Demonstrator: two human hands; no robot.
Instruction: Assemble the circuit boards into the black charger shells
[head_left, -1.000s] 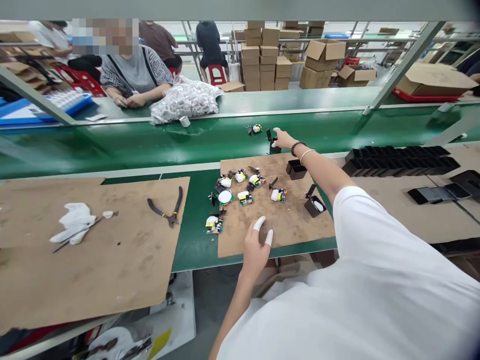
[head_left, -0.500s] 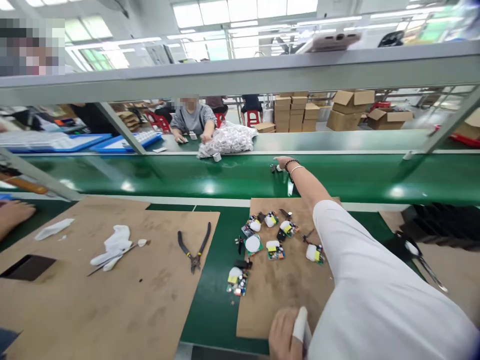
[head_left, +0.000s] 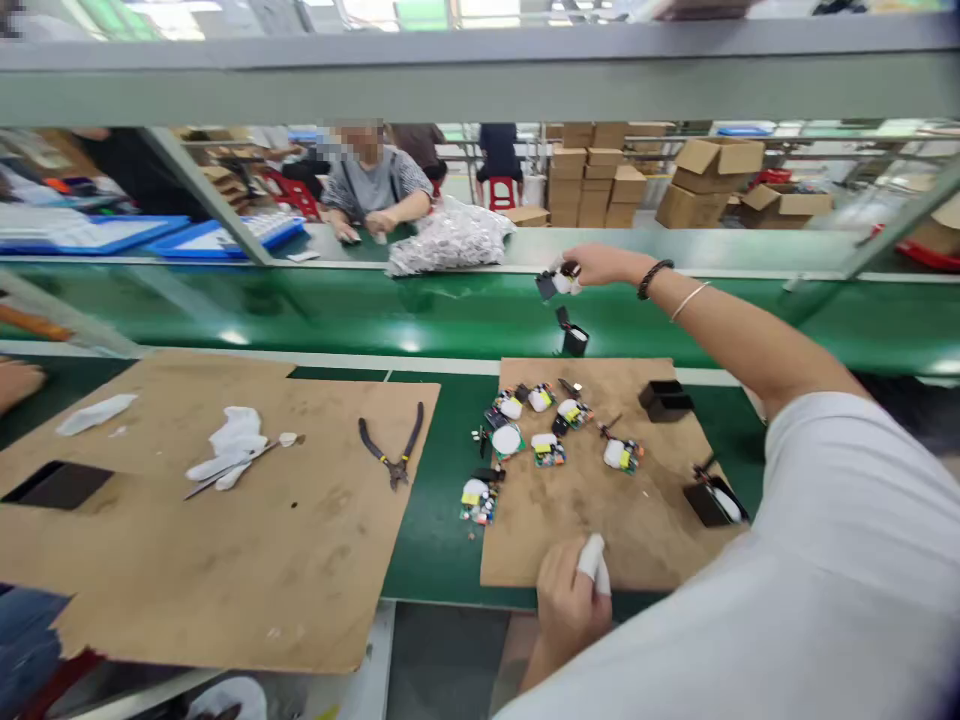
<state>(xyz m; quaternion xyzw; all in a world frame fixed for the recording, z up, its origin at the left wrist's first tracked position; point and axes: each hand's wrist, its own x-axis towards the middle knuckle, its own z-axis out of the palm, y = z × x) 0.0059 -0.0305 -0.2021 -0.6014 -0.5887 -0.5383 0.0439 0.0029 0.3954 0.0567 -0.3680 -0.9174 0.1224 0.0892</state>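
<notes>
My right hand (head_left: 596,265) reaches out over the green conveyor belt. Its fingers pinch a circuit board (head_left: 561,280) with white and black parts, held off the belt. Just below it, a black case (head_left: 574,338) with a white piece inside sits on the belt. Close to the table's front edge is my left hand (head_left: 568,590), fingers curled in, with white finger cots on it; whatever it may hold is hidden. Between my hands, several circuit boards (head_left: 547,449) with yellow and white parts lie on a brown cardboard sheet (head_left: 570,530).
Black cases (head_left: 664,401) stand on the cardboard's right side, one (head_left: 714,502) with a white piece inside. Cutting pliers (head_left: 394,450), scissors (head_left: 232,470) and white gloves (head_left: 238,435) lie on the left sheet. Across the belt, a co-worker (head_left: 375,190) sits by a bag of white parts (head_left: 454,240).
My right hand has drawn back from the belt and now shows a circuit board in its fingers. The view has tilted down, revealing black cases on the right. My left hand stays curled.
</notes>
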